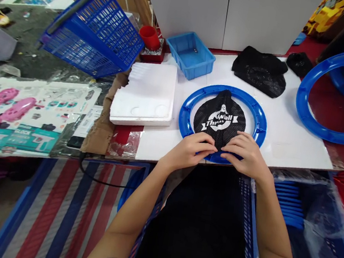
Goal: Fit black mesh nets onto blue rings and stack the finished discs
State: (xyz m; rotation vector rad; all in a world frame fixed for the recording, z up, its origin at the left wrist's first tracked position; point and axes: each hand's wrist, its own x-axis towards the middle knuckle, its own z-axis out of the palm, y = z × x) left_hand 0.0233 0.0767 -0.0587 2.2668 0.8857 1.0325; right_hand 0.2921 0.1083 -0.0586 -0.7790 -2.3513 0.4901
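A blue plastic ring (191,102) lies flat on the white board in front of me. Inside it is a piece of black mesh fabric (240,114) with a white printed logo. My left hand (190,150) pinches the fabric's near edge by the ring's front, thumb and fingers together. Close beside it, my right hand (246,153) pinches the same edge from the other side. The fingers hide the exact spot they grip. More black mesh pieces (258,70) lie in a pile beyond the ring.
A light-blue tray (192,57), a red cup (149,38) and a white foam block (146,96) stand at the back left. A blue basket (99,30) leans further left. Another blue ring (306,96) sits at the right, near stacked rings. White cartons (193,13) rise behind.
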